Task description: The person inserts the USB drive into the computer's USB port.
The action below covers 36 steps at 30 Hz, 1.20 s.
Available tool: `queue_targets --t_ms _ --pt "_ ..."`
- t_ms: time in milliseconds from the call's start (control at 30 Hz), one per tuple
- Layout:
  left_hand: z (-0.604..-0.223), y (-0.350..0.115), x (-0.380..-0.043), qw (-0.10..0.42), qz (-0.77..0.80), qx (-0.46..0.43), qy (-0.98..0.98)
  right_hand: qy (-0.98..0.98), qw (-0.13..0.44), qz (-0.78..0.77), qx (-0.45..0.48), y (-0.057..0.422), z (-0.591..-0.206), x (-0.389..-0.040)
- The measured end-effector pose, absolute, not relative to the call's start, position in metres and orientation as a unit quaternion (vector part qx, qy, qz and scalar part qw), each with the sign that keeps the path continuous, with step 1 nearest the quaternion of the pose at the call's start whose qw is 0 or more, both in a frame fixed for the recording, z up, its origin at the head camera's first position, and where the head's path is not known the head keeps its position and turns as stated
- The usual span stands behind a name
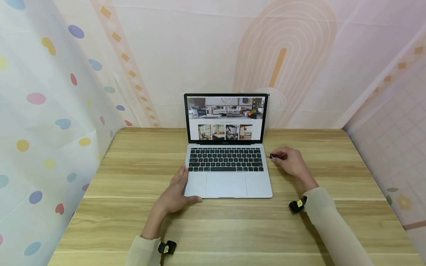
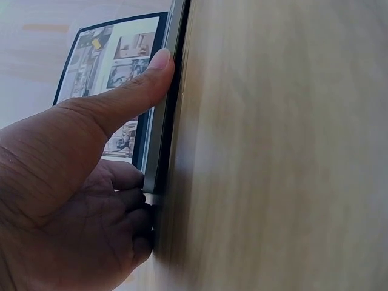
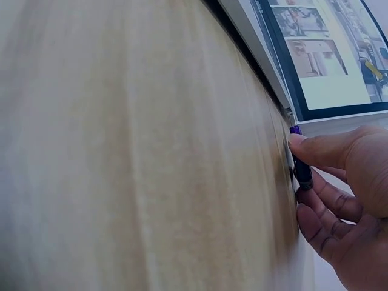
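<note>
An open silver laptop (image 1: 226, 184) with a lit screen sits on the wooden table. My left hand (image 1: 174, 194) rests against its front left corner, fingers along the left side and thumb at the front edge. In the left wrist view the thumb (image 2: 136, 94) lies across the laptop's edge (image 2: 159, 139). Beside the laptop's right side, my right hand (image 1: 291, 161) pinches a small dark purple USB flash drive (image 1: 273, 156) between thumb and fingers. The drive (image 3: 301, 167) points its metal plug at the laptop's side edge; whether the plug is inside a port I cannot tell.
The wooden table (image 1: 229, 231) extends to both sides of the laptop and in front of it. Patterned cloth (image 1: 186, 55) hangs behind the table and at the left. Each wrist wears a small black camera, one at the left (image 1: 167, 247) and one at the right (image 1: 297, 205).
</note>
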State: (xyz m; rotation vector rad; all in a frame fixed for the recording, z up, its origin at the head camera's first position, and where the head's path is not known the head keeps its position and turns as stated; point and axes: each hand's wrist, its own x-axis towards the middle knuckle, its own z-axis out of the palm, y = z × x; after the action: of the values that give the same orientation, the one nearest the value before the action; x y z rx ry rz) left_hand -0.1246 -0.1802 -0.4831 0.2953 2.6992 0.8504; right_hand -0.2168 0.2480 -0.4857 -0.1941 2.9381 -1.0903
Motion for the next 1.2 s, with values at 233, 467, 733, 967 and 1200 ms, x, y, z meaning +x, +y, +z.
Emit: queue_targets --t_ms 233,467,733,967,1200 --pt "-0.4837 -0.1805 -0.1249 0.15 0.294 0.101 0.939 0.933 0.0 -0.355 -0.063 0.2457 -0.4848 -0.2188" --pt "-0.483 -0.1805 -0.125 0.146 0.294 0.105 0.939 0.932 -0.006 -0.354 -0.075 0.2444 -0.4853 -0.2195" --pt "-0.4821 -0.1797 -0.1249 0.145 0.295 0.104 0.939 0.933 -0.01 -0.352 -0.077 0.2433 -0.4852 -0.2205" --pt "-0.483 -0.1792 -0.1262 0.149 0.294 0.103 0.939 0.934 -0.006 -0.347 -0.082 0.2439 -0.4847 -0.2203" --pt "-0.4838 -0.1816 -0.1249 0.147 0.292 0.101 0.94 0.934 -0.001 -0.346 -0.089 0.2422 -0.4853 -0.2232"
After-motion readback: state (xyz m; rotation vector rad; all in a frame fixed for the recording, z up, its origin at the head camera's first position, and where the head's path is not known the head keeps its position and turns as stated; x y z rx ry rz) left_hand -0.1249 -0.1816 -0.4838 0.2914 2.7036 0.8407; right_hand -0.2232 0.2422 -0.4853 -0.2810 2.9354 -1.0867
